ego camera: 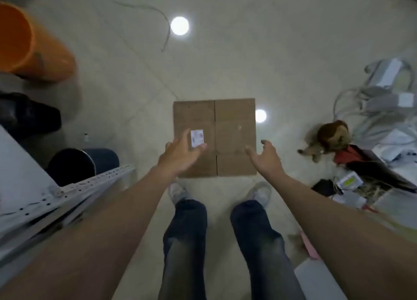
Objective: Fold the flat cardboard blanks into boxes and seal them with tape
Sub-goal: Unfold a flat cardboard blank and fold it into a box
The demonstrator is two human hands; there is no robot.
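Cardboard blank (234, 128) lies flat on floor, brown, creased, white label (197, 138).

i see an orange bucket (33, 44) at far left on the pale floor (225, 62), and nearer me a dark round bin (74, 164) beside a perforated metal rail (90, 182). on the right sit a brown stuffed toy (329, 139) and a tangle of white cables (383, 92); a thin wire (165, 28) curls farther off.

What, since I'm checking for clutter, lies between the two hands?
Only the flat cardboard blank shows between the left hand and right hand, in the head view.
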